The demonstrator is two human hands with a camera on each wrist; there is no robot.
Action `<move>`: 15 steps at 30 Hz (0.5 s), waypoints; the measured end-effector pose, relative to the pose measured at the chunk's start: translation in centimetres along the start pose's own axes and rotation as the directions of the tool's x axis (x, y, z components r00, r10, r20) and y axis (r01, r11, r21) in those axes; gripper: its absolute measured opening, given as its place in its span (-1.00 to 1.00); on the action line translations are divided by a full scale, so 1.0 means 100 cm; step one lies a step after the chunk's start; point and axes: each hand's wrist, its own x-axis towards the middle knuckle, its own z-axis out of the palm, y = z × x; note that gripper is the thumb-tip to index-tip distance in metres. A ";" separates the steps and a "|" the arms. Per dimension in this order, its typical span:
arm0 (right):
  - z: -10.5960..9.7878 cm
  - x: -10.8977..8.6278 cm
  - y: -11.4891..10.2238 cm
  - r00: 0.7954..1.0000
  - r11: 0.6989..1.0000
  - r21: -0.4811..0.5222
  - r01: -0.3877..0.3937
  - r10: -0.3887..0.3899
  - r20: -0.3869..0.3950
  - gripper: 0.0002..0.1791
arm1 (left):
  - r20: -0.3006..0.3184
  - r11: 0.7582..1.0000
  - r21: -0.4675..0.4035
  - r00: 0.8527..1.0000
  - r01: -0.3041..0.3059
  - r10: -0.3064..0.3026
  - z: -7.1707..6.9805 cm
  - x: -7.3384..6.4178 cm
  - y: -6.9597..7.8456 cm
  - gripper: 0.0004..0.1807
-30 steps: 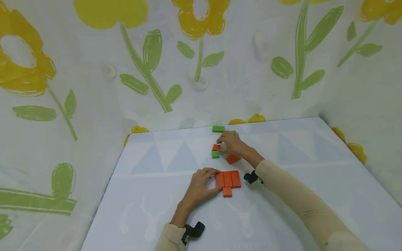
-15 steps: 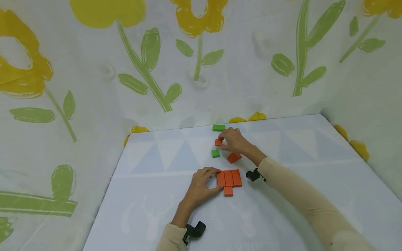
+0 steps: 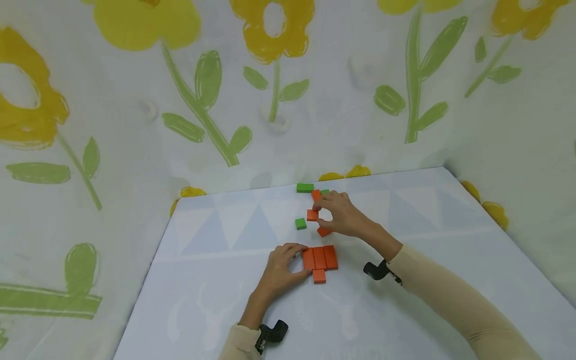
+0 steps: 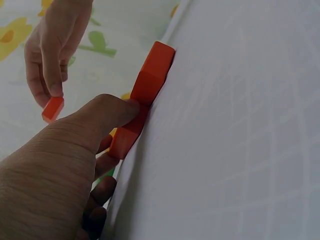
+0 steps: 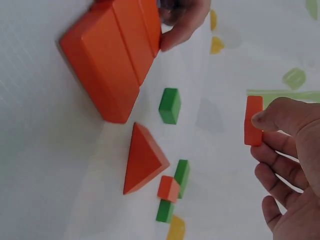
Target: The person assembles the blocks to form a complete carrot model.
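My right hand (image 3: 341,214) pinches a small orange block (image 5: 254,120) between thumb and fingers, held up off the table in the right wrist view. In the head view it overlaps the space beside a green cube (image 3: 300,223). Three orange blocks (image 3: 319,258) lie side by side in a row, and a smaller orange block (image 3: 319,276) sits against their near side. My left hand (image 3: 280,270) grips the left end of that row, thumb at the near corner and index finger at the far one. An orange triangular block (image 5: 144,162) lies beyond the row, partly behind my right hand in the head view.
At the back of the white table (image 3: 216,295) lie a green block (image 3: 305,188), an orange block (image 3: 316,195) and another green block (image 3: 325,192). Flower-printed cloth (image 3: 324,125) hangs behind the table.
The small orange block, earlier beside the green cube, has been lifted away from it by my right hand, first backward, then right and nearer. My left hand stays on the row. The head view shifts slightly.
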 end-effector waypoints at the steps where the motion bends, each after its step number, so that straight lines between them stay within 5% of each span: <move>1: -0.001 -0.005 -0.002 1.000 1.000 0.011 0.010 -0.010 -0.005 -0.78 | 0.002 1.000 -0.004 1.000 0.001 -0.001 0.001 -0.001 0.000 -0.46; 15: -0.010 -0.054 -0.014 0.998 0.997 0.045 0.060 -0.059 -0.039 -0.71 | -0.017 1.000 0.003 1.000 -0.017 0.017 0.003 0.001 -0.002 -0.47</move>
